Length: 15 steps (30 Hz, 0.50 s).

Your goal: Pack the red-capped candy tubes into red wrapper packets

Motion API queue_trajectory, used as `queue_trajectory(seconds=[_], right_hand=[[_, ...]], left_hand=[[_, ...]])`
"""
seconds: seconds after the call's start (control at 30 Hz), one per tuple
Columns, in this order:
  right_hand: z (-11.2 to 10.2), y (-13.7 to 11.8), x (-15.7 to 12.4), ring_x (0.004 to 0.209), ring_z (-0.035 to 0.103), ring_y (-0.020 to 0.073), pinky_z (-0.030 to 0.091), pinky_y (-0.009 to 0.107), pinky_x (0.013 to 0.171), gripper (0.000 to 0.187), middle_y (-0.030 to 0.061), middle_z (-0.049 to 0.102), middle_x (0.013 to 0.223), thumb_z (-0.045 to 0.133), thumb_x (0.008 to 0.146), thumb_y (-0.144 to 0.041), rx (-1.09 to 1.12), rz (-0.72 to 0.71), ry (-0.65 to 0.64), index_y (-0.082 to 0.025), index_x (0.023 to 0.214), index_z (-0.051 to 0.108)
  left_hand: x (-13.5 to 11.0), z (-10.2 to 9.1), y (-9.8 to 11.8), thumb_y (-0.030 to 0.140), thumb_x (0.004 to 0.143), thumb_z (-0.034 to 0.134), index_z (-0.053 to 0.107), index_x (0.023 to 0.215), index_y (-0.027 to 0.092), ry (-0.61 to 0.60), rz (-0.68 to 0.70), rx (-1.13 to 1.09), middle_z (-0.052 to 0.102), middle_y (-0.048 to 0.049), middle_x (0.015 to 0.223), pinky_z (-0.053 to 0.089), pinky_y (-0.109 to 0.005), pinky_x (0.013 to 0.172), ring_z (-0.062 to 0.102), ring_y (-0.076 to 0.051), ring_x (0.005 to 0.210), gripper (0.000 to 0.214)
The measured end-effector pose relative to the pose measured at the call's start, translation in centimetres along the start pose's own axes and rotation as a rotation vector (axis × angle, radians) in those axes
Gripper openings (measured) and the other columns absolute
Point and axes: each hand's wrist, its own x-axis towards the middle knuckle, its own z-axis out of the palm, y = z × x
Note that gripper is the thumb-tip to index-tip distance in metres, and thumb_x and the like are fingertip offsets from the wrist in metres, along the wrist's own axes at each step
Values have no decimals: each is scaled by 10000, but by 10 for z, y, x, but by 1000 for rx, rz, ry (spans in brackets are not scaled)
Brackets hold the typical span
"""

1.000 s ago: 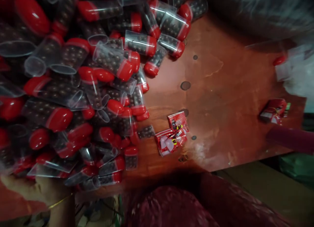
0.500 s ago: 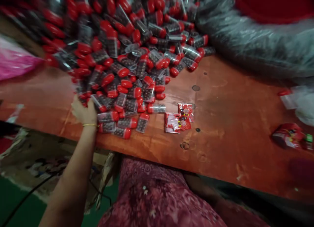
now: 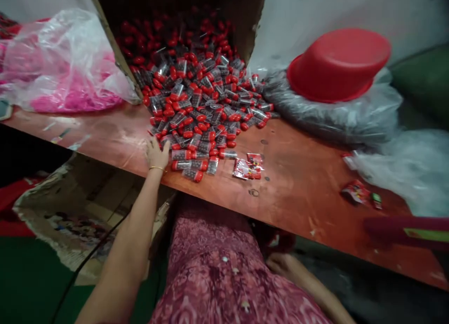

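My left hand (image 3: 156,154) rests on the near left edge of a big heap of small clear tubes (image 3: 196,99) with red rounded caps and dark bead-like contents. Its thumb stands apart from the fingers and I see nothing gripped; the fingertips meet the outermost tubes. A thin gold-coloured bangle (image 3: 156,168) circles that wrist. My right hand (image 3: 278,264) is low beside my lap, below the table edge, its fingers mostly hidden, near a dark red item (image 3: 282,240) in shadow. Small red printed packets (image 3: 248,167) lie on the table just right of the tubes.
An open cardboard box (image 3: 257,29) spills the tubes onto the reddish wooden table (image 3: 301,179). Bagged pink goods (image 3: 70,76) stand left. At right, a red basin (image 3: 345,64) sits upside down on a full plastic bag (image 3: 326,123). Below left is a torn carton (image 3: 35,212).
The view has tilted up, bringing the box and the whole basin into sight. My left hand stays at the heap's near left edge. My right hand now shows below the table.
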Motion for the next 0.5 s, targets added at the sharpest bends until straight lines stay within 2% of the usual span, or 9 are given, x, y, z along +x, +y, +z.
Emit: queue_trajectory(seconds=[0.07, 0.1, 0.17, 0.2, 0.27, 0.37, 0.43, 0.5], right_hand=[[-13, -14, 1, 496, 546, 137, 436, 242, 467, 427, 12, 585, 532, 410, 858, -474, 60, -44, 28, -175, 599, 573], [-21, -24, 9, 530, 565, 146, 457, 256, 505, 428, 26, 609, 572, 364, 878, -462, 62, -95, 99, -179, 650, 589], [-35, -46, 37, 651, 603, 178, 487, 299, 618, 372, 61, 659, 696, 376, 880, -436, -66, -241, 374, -187, 751, 621], [-41, -56, 56, 774, 617, 209, 490, 339, 717, 346, 93, 682, 831, 399, 870, -432, -162, -329, 523, -182, 842, 636], [-49, -70, 98, 967, 583, 264, 441, 414, 883, 385, 142, 660, 1018, 414, 864, -431, -343, -433, 687, -139, 995, 628], [-53, -74, 149, 1204, 436, 299, 356, 456, 993, 466, 169, 518, 1280, 420, 874, -430, -567, -428, 703, -120, 1198, 547], [-53, -70, 165, 1288, 341, 293, 309, 469, 1029, 464, 140, 447, 1360, 392, 893, -424, -663, -410, 655, -160, 1255, 511], [-54, -65, 169, 1323, 290, 284, 271, 479, 1050, 447, 102, 413, 1398, 365, 909, -418, -715, -401, 612, -206, 1281, 493]], left_hand=[[-8, -2, -5, 444, 818, 412, 336, 1364, 69, -45, 65, 13, 261, -234, 1449, 183, -524, 1079, 208, -326, 1361, 666], [-12, -1, -3, 443, 820, 409, 326, 1369, 66, -60, 71, 11, 258, -237, 1449, 186, -521, 1078, 202, -327, 1362, 671], [-19, 2, 6, 439, 819, 413, 308, 1375, 51, -47, 35, 8, 250, -252, 1447, 187, -515, 1079, 198, -334, 1362, 686], [-23, 5, 13, 437, 817, 422, 302, 1375, 39, -22, 5, 10, 247, -264, 1444, 180, -513, 1082, 196, -338, 1362, 696], [-30, 14, 30, 430, 814, 438, 301, 1372, 23, 37, -60, 17, 242, -284, 1436, 160, -509, 1090, 197, -343, 1361, 705], [-36, 30, 54, 433, 822, 428, 293, 1371, 6, 103, -155, 8, 224, -300, 1436, 143, -507, 1097, 196, -345, 1361, 708], [-37, 40, 67, 450, 824, 420, 278, 1379, 11, 129, -206, -13, 206, -298, 1444, 141, -522, 1093, 184, -353, 1362, 721], [-36, 48, 77, 472, 819, 420, 261, 1389, 30, 140, -242, -41, 187, -287, 1454, 136, -545, 1086, 164, -363, 1366, 739]])
